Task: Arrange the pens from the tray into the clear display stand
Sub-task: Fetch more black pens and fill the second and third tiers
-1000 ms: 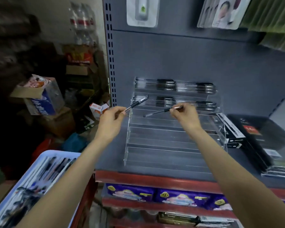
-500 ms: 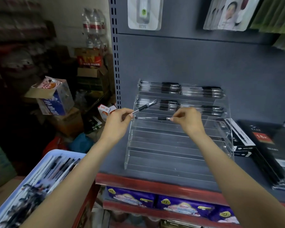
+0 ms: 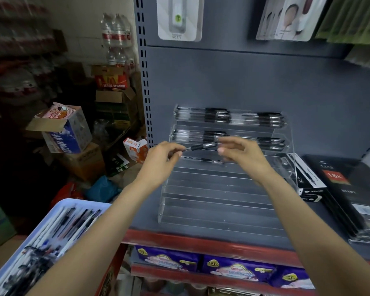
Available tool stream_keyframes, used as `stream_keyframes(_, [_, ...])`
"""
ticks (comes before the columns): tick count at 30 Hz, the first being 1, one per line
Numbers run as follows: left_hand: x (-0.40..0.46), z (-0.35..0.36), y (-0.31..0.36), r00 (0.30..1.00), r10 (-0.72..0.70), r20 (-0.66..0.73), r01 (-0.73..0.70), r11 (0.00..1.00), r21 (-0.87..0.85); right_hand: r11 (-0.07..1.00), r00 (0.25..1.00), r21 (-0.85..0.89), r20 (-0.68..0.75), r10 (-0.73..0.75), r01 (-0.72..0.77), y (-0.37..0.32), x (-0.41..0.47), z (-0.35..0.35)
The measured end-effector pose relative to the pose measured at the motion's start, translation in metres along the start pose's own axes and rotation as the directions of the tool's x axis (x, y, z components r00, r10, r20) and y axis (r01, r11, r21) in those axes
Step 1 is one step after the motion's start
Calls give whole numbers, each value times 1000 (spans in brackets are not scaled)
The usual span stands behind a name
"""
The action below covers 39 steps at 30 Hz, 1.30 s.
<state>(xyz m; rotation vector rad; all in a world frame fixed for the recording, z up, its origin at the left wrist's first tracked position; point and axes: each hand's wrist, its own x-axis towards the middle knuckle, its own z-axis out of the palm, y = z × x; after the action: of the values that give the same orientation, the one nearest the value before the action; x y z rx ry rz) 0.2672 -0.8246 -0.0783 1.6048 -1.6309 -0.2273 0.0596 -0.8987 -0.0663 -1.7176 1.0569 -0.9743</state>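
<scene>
Two hands up: both raised in front of the clear display stand [image 3: 226,189], at the third tier from the top.
L hand [image 3: 163,159]: fingers pinched together on one end of a black pen [image 3: 202,146]; pen runs toward the R hand, tilted slightly up at its far end.
R hand [image 3: 241,155]: fingers spread apart, loose, just beside the pen's far end; contact w/ the pen can't be told (blur).
Stand, top 2 tiers: rows of black pens [image 3: 229,116] lying lengthwise, filling most of each tier's width.
Third tier: one pen [image 3: 212,161] lying flat just below the hands, rest of that tier bare.
Lower tiers: all bare, clear room down to the front lip.
Stand edges: L side wall near the slotted upright [image 3: 144,82]; R side wall just beside the black boxes [image 3: 308,180].
Shelf [image 3: 201,236]: grey deck w/ red front edge; a strip of bare deck between stand front and that edge.
Tray [image 3: 51,212]: pale blue, bottom L, below shelf level, well apart from the stand; many pens inside, blurred.
</scene>
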Motion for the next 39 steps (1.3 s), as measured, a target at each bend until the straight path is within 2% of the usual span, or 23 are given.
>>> stream_keyframes(2, [2,2,6,998,54,44,-54,999,8,995,999,96,37,-23,19,-4,-4,0])
stream_keyframes(4, [4,4,11,995,85,59,-85,996,-6,994,999,99,0,-52,52,-5,-5,-1])
stream_keyframes(6, [5,6,12,997,71,-5,-71,997,-17,994,996,90,-78,-54,60,-4,-4,-5])
stream_keyframes(8, [5,6,4,994,-5,-112,7,1000,13,998,987,59,-158,-27,37,0,-2,-11])
stream_keyframes(10, [6,4,-7,983,-130,-128,134,991,29,1000,978,-20,-210,-6,2,7,0,-15])
stream_keyframes(13, [5,0,-20,966,-258,27,259,964,-59,986,972,-163,-236,-16,-24,10,3,-9])
stream_keyframes(15, [3,0,-22,962,-265,61,271,956,-114,963,975,-268,-221,-32,-30,9,4,-2])
stream_keyframes(19, [2,0,-21,957,-288,42,291,947,-135,888,989,-460,-132,-68,0,8,10,8])
stream_keyframes(24, [1,1,-23,958,-286,28,287,946,-152,846,994,-532,-104,-39,-23,11,17,15])
stream_keyframes(34, [0,0,-23,960,-273,-53,262,952,-157,828,996,-561,-85,-37,-18,10,17,18])
stream_keyframes(39, [-11,-11,-22,962,-244,-121,216,954,-207,892,991,-452,-111,-81,23,-3,5,33])
